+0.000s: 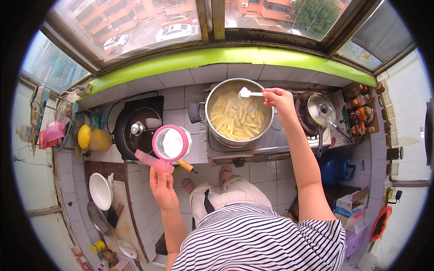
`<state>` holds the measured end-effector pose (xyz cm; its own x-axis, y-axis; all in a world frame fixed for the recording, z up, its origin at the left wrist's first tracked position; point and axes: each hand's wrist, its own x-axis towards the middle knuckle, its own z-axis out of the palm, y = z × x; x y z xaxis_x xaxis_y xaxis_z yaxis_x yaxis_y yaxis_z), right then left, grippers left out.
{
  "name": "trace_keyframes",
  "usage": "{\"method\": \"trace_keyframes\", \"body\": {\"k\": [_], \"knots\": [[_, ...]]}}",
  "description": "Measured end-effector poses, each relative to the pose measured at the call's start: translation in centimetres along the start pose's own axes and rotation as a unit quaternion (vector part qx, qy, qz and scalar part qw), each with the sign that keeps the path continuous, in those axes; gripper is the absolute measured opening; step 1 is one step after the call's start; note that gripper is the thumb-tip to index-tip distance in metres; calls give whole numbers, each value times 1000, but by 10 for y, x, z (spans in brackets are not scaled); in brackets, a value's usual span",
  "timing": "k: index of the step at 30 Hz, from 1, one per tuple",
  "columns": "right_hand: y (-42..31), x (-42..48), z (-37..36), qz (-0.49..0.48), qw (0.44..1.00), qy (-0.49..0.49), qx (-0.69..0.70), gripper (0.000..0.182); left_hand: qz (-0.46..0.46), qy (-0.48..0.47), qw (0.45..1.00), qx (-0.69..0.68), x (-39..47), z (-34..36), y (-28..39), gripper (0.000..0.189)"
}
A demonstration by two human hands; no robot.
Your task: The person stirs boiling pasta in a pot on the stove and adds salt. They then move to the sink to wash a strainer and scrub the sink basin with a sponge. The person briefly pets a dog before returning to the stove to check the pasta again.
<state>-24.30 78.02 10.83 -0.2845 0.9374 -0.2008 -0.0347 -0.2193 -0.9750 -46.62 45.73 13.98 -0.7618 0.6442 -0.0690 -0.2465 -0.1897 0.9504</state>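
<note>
My right hand (pixel 278 101) grips the handle of a small white plastic spoon (pixel 249 92) heaped with white granules, held over a large steel pot (pixel 207 126). Potato strips (pixel 234 118) lie in liquid in that pot, which stands on the gas stove. My left hand (pixel 164 184) holds a clear jar with a pink rim (pixel 172 143) by its pink lid, which is flipped up. White granules fill part of the jar. It is left of the pot, in front of the black-based cooker.
A black pan with a glass lid (pixel 136 128) stands at left. Right of the pot are a small lidded saucepan (pixel 321 110) and a box of sauce bottles (pixel 361 111). A cleaver (pixel 113 216) and a white bowl (pixel 101 191) lie on the left-hand counter.
</note>
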Motion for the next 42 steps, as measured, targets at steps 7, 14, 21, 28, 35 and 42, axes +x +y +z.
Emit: {"method": "trace_keyframes", "body": {"k": [7, 14, 21, 28, 35, 42], "knots": [[13, 8, 23, 20, 999, -39, -4, 12, 22, 9, 1000, -14, -6, -15, 4, 20], [-10, -21, -11, 40, 993, -72, -82, 14, 7, 13, 1000, -23, -12, -17, 4, 20], [-18, -17, -16, 30, 993, -75, -88, 15, 3, 15, 1000, -24, -14, -17, 1, 20], [-11, -10, -20, -57, 969, 23, -239, 16, 9, 11, 1000, -17, -16, -22, 1, 23], [-11, -38, -14, -267, 858, -4, -439, 11, -4, -15, 1000, -27, -15, -23, -3, 25], [-50, -95, 37, -180, 968, -60, -164, 10, -17, -81, 996, -27, -18, -28, -15, 32]]}}
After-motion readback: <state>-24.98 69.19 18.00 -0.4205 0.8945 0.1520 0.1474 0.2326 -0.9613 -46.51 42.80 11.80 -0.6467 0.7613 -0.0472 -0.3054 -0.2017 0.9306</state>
